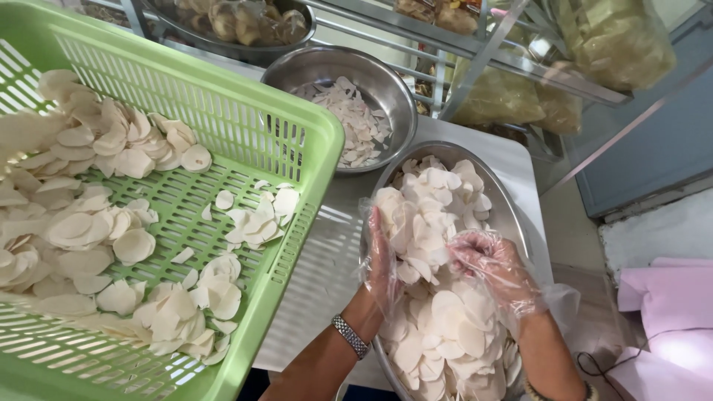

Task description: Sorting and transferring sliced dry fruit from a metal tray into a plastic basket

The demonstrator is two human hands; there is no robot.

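Thin clear plastic gloves, crinkled and glossy, cover the left hand (382, 256) and right hand (494, 267). Under the fingers (475, 249) lie pale, matt, dry-looking chips (445, 327) in a smooth, shiny steel basin (512, 215). Beyond the fingertips stands a second polished metal bowl (390, 85). Left of the fingers, the green basket (245, 119) is slotted plastic with a soft sheen. A ribbed metal watchband (350, 336) glints.

The scene is brightly and evenly lit, soft shadows are cast under the green basket (245, 134), glare is seen on the steel bowls (390, 82), and edges are slightly stretched.
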